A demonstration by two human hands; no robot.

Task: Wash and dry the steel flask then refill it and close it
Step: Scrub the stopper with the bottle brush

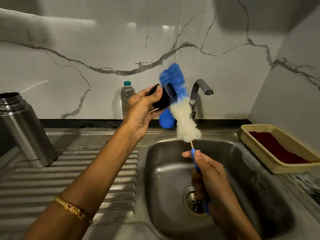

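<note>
Steel sink [242, 153] under marble wall [86, 40]; flask [22, 129] on drainboard [69, 174].

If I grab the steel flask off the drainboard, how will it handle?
The steel flask is probably slippery, given its smooth polished wall. It leans in this wide-angle view on the ribbed drainboard, so it may rock. Its mouth is open; whether it is empty is unclear.

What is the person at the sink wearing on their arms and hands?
Both forearms are bare, with no sleeves or gloves in view. The left wrist carries a gold bangle set with small red stones. The left hand and right hand show no rings that can be made out.
</note>
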